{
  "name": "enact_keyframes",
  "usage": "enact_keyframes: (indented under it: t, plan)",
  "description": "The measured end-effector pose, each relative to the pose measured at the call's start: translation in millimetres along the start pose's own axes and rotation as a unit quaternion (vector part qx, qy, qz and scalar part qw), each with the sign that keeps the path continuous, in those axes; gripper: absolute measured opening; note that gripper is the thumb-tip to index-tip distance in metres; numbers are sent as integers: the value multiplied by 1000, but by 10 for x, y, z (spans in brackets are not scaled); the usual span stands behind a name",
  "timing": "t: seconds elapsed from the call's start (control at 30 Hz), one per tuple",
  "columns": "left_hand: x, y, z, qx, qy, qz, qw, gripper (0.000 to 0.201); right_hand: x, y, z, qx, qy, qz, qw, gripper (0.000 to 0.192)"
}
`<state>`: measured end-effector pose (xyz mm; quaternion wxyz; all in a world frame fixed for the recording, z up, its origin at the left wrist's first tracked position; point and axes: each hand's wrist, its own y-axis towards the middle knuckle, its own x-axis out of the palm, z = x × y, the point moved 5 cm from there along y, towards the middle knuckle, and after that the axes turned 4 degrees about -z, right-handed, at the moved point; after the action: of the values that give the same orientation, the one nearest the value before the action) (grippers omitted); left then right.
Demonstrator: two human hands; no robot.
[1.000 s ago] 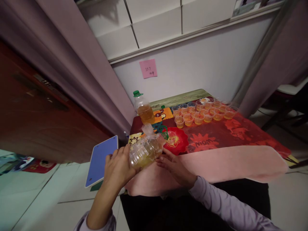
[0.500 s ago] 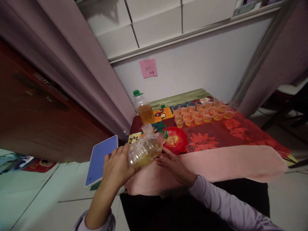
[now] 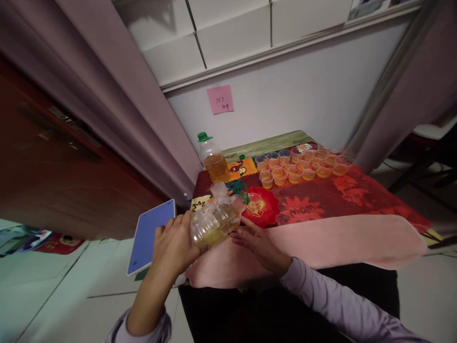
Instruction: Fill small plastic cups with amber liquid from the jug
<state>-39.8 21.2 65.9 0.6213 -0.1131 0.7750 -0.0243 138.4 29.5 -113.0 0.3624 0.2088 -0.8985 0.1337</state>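
Note:
My left hand (image 3: 175, 243) grips the base end of a clear plastic bottle (image 3: 214, 223) with pale yellow liquid inside. The bottle is tilted, its neck pointing right toward a small clear cup (image 3: 255, 204) on a red scalloped plate (image 3: 273, 207). A green ring hangs at the bottle's neck. Just below the neck, my right hand (image 3: 260, 244) is open with its fingers stretched out; whether they touch the bottle I cannot tell. Behind the held bottle stand several clear cups, stacked or nested (image 3: 218, 189).
A large green-capped bottle (image 3: 216, 164) of amber liquid stands at the back left. Rows of small cups (image 3: 294, 174), many with orange-yellow liquid, fill the back right. A loose green cap (image 3: 242, 157) lies near them. A blue board (image 3: 152, 236) is left of the table.
Both hands and the tilted bottle stay almost where they were. The view has shifted very slightly.

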Motion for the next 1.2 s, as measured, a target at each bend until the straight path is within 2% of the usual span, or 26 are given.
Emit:
enact_keyframes:
  t: [0.57,0.73,1.2]
  plan:
    - [-22,36,8,1,-11,8,1000,80,10,20,-8,3,8,-1,1000,70]
    - [-14,38,7,-3,-7,-12,1000,81,4,24,2,-1,11,0,1000,70]
    - [-23,27,14,-7,7,-16,1000,79,28,22,-25,10,9,1,1000,72]
